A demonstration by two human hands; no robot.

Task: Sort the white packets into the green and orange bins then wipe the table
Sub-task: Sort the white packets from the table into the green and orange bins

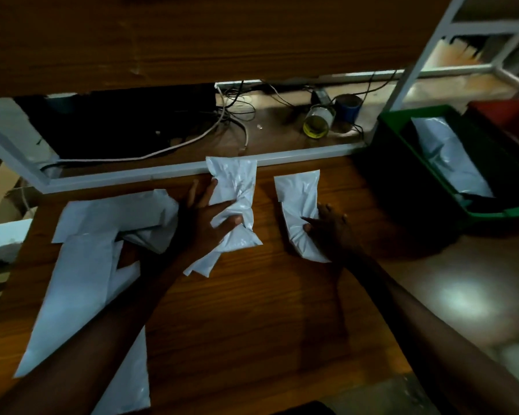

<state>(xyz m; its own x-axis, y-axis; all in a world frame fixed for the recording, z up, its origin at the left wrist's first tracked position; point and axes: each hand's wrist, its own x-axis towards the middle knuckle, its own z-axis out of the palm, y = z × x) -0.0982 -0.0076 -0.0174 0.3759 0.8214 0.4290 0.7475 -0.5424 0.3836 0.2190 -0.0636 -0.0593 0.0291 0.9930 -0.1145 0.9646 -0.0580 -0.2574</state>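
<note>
I'm seeing left hand [210, 217] gripping centre packet [234, 187], right hand [327, 226] pinching neighbouring packet [300, 202], green bin [402, 136] sitting upper right on tabletop [252, 310]

Head camera, close, looking down over table [252, 310].

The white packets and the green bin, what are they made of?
The white packets look like thin, soft plastic film: the one that the left hand grips crumples into shiny creases. The green bin looks like hard moulded plastic, with a stiff, straight rim and a smooth, even colour. The light is dim, so both are best guesses.
</note>
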